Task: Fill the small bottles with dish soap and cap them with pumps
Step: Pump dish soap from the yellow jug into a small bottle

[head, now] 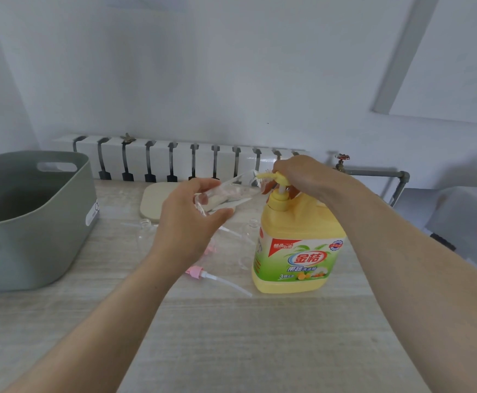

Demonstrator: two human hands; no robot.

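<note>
A big yellow dish soap jug (pixel 297 248) with a green label stands on the table, right of centre. My right hand (pixel 299 174) rests on top of its yellow pump head (pixel 280 180). My left hand (pixel 189 219) holds a small clear bottle (pixel 231 191) tilted, its mouth right at the pump's spout. Two more clear small bottles stand on the table, one (pixel 145 231) left of my left hand, one (pixel 253 226) partly hidden behind the jug. A pink pump (pixel 203 275) with a long white tube lies in front of my left wrist; another pink piece (pixel 210 249) shows behind it.
A grey-green plastic basket (pixel 33 222) with handle cut-outs stands at the table's left. A beige square mat (pixel 158 199) lies at the back. A white radiator (pixel 180 160) runs along the wall, with a pipe and red valve (pixel 342 160) at right.
</note>
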